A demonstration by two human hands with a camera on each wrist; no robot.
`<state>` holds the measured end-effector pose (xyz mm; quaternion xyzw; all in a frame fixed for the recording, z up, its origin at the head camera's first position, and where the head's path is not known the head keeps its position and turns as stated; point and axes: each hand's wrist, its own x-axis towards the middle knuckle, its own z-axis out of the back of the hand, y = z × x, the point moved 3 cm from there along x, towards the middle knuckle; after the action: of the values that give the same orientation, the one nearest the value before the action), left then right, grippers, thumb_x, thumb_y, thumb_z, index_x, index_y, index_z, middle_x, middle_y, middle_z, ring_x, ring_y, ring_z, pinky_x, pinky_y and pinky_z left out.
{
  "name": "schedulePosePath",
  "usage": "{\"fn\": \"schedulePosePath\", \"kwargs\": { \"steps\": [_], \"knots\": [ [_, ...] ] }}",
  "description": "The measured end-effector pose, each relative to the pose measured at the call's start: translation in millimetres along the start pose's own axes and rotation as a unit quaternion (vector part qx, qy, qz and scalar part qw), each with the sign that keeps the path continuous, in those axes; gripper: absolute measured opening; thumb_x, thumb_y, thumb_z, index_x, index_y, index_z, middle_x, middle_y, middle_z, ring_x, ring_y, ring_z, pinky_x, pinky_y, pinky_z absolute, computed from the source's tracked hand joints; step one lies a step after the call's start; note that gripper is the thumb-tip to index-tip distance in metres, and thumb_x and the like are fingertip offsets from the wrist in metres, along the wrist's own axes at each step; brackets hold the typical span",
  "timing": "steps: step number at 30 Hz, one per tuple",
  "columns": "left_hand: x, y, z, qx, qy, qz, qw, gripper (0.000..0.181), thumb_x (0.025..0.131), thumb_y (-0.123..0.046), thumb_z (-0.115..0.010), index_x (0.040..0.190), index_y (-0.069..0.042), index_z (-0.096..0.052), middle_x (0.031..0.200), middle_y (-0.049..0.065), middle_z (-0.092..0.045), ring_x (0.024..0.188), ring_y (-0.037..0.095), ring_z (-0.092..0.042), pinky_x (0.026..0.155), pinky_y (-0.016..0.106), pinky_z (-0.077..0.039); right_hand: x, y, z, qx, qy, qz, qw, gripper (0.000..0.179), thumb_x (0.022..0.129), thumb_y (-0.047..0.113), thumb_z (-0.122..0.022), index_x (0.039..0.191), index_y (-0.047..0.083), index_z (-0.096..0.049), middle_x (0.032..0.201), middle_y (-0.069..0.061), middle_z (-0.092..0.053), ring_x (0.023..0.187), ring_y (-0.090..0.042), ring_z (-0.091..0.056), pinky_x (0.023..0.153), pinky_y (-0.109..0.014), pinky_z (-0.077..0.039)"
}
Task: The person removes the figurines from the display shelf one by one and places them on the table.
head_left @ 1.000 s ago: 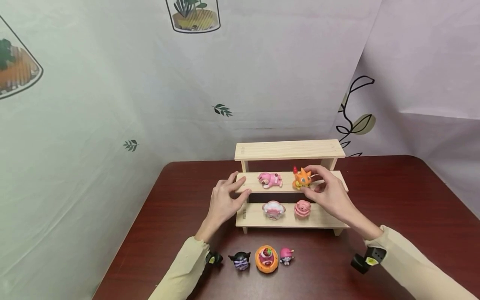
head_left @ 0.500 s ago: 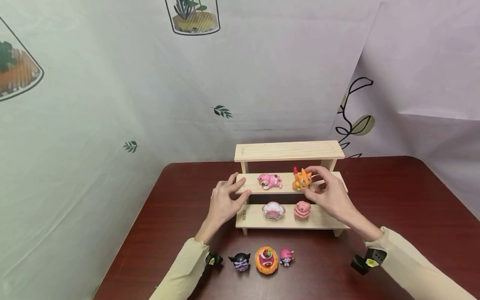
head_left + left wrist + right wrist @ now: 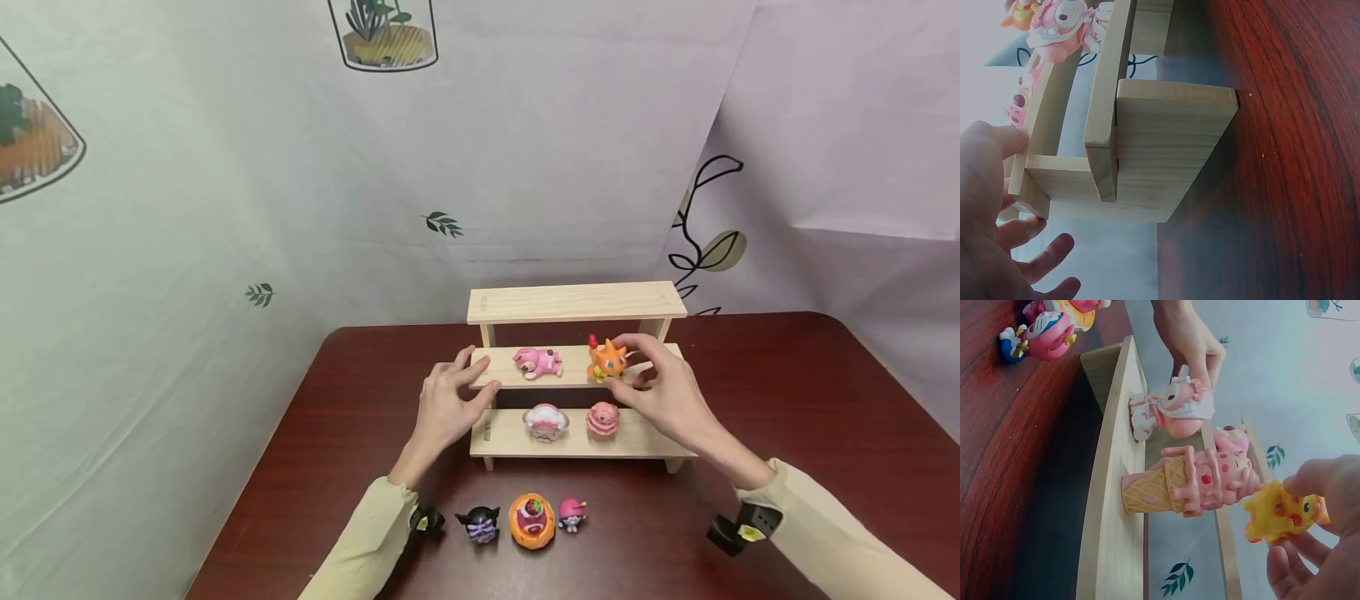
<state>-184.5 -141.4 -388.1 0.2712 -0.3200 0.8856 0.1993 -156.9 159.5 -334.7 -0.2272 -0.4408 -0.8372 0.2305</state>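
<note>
Gripping the middle shelf (image 3: 576, 367) by its left end with the left hand (image 3: 448, 400), low in mid-frame. Past the pink bear (image 3: 537, 362) lying on that shelf, pinching the orange figure (image 3: 606, 362) between thumb and fingers of the right hand (image 3: 671, 400), lower right of centre.

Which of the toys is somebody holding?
The small glossy orange and yellow figure with a red tip. The right hand grips it; it's the only toy being held.

Matt wooden rack (image 3: 577, 302); orange figurine (image 3: 607, 362), apparently smooth plastic.
</note>
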Motion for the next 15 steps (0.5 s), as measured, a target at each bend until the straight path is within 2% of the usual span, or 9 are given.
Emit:
{"fn": "schedulePosePath", "kwargs": {
  "steps": [7,15],
  "knots": [
    [0.0,-0.7,0.4,-0.002,-0.004,-0.004,1.0000,0.042,0.084,-0.030,-0.078,0.120,-0.008,-0.075,0.133,0.018,-0.062,0.100,0.043,-0.061,0.076,0.060,-0.047,-3.9,6.6,6.5,-0.015,-0.003,0.002,0.9999,0.050,0.073,-0.011,-0.081,0.117,0.003,-0.063,0.100,-0.006,-0.066,0.089,-0.014,-0.059,0.065,-0.021,-0.051],
    [0.6,-0.2,0.3,0.002,-0.003,-0.008,1.0000,0.042,0.084,-0.030,-0.078,0.120,-0.008,-0.075,0.133,0.018,-0.062,0.100,0.044,-0.061,0.076,0.059,-0.048,-9.0,13.8,10.2,-0.019,0.005,-0.010,0.9997,0.052,0.073,-0.009,-0.083,0.118,0.005,-0.064,0.101,-0.006,-0.066,0.085,-0.017,-0.060,0.064,-0.021,-0.050]
  ]
}}
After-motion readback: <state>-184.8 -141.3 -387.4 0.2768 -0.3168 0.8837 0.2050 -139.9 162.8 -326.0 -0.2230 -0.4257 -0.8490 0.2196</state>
